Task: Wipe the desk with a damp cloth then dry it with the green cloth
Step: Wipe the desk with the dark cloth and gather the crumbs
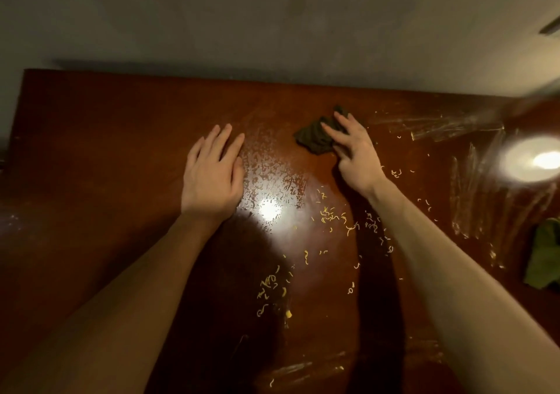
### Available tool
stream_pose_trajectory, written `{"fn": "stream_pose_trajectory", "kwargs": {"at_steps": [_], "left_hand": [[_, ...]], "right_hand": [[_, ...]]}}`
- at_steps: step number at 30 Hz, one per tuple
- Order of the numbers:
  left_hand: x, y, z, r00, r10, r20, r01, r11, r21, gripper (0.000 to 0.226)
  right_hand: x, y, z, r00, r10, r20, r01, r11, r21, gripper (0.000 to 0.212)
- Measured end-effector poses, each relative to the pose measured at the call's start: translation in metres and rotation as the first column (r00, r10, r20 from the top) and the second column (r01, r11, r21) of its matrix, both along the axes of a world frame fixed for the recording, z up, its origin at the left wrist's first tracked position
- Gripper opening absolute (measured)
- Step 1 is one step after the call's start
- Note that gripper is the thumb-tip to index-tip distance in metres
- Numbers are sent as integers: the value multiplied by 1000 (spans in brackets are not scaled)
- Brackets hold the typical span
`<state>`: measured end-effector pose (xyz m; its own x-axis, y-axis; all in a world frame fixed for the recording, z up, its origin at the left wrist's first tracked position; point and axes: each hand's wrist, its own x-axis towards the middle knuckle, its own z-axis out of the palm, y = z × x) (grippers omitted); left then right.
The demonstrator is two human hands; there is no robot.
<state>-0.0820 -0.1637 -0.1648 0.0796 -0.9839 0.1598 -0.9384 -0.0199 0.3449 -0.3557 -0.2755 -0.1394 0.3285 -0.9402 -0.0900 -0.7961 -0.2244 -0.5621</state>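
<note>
Head view: the left hand (212,178) lies flat on the table (91,139), fingers straight and close together, holding nothing. The right hand (353,154) reaches farther out, its fingers (331,131) straight and spread, tips pressing on the near right part of the dark cloth (315,142). That cloth lies bunched toward the far side, right of centre, and nothing is pinched. The green cloth (545,254) sits well apart at the right edge, partly cut off. Pale crumbs (330,216) are scattered between the forearms and toward the near edge, and a wet patch (272,169) glistens just beside the left hand. With only fingertips on a bunched cloth, it may well roll or slip free instead of wiping. Dragged through the crumbs, it would likely smear them or push them over the near edge. The bracing left hand could slide on the wet patch. If the green cloth is used before the crumbs are gone, it would pick up dirt.
</note>
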Motion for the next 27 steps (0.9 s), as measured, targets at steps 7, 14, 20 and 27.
{"fn": "stream_pose_trajectory", "kwargs": {"at_steps": [7, 14, 20, 27], "left_hand": [[-2, -2, 3, 1000, 12, 27, -13, 999, 45, 54], [-6, -10, 5, 978, -1, 207, -32, 987, 155, 61], [-44, -17, 10, 968, 218, 124, -237, 955, 176, 57], [-45, -16, 5, 970, 235, 67, -241, 963, 118, 56]], "right_hand": [[6, 68, -6, 983, 183, -31, -185, 982, -46, 63], [3, 13, -5, 1000, 3, -17, -3, 1000, -4, 61], [6, 118, -5, 984, 175, -39, -177, 983, -49, 77], [0, 30, -10, 982, 186, -16, -187, 982, -30, 59]]}}
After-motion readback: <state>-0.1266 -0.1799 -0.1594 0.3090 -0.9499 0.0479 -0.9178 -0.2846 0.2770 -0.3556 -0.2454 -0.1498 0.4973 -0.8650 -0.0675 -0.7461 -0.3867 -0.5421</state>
